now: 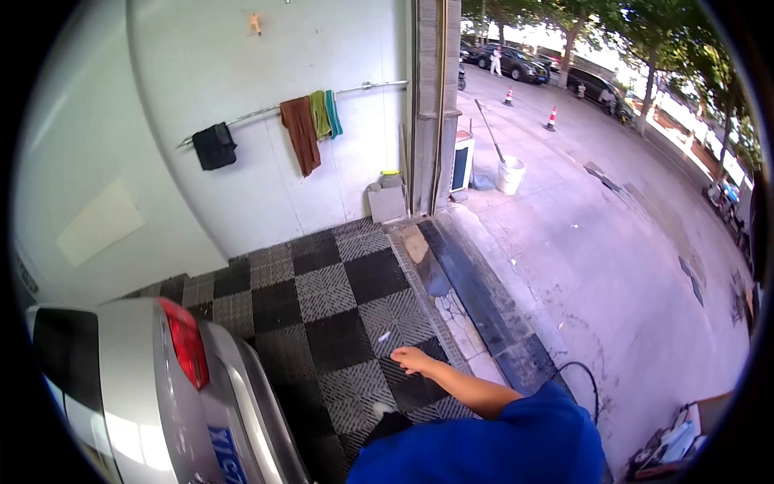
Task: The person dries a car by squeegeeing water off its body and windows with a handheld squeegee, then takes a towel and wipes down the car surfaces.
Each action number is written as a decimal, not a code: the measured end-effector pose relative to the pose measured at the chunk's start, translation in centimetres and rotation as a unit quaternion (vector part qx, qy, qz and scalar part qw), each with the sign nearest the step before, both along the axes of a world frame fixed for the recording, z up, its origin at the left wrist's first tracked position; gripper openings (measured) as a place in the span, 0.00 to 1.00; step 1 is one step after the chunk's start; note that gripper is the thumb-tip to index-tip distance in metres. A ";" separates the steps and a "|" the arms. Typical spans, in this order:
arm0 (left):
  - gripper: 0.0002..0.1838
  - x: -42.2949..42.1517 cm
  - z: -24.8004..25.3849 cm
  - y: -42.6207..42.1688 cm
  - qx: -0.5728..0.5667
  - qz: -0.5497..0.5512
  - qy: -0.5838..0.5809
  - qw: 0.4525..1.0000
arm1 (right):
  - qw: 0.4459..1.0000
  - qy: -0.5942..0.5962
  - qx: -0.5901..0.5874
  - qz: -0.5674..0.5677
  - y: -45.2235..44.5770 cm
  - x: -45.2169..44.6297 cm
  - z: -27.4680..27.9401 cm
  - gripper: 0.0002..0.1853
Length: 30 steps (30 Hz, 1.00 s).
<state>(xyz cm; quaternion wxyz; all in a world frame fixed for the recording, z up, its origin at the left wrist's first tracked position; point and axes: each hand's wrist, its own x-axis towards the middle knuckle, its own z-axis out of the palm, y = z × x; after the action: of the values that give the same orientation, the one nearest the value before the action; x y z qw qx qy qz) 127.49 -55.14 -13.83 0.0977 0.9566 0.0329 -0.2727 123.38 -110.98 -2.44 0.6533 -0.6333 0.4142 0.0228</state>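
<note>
My right hand (411, 360) hangs over the checkered floor at the end of a bare forearm. Its fingers look loosely curled in, and nothing shows in them. Just beyond the fingertips a small white spot (384, 336) marks the floor; what it is I cannot make out. My left hand is out of the picture. The blue shirt (484, 444) I wear fills the bottom edge, with a dark trouser leg and part of a white shoe (382, 410) beside it. To my left stands the rear of a silver car (137, 379) with a red tail light (184, 342).
Black and grey floor tiles (339, 339) reach the white wall. Cloths (301, 133) hang from a metal rail (258, 114). A drain strip (468, 282) borders the pavement. Outside stand a white bucket (509, 175) with a pole, traffic cones (551, 119) and parked cars. A black hose (592, 375) curves behind me.
</note>
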 end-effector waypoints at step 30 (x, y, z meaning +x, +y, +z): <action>0.37 120.1 29.9 -66.0 -0.398 0.017 -0.435 0.807 | 0.963 -0.191 0.054 -0.183 -41.1 67.3 7.1 0.29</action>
<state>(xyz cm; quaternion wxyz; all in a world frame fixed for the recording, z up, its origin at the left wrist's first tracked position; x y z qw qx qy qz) 247.58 -121.09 16.06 0.4784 0.8516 -0.1087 0.1847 190.70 -152.03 4.66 0.7465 -0.5033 0.3886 -0.1960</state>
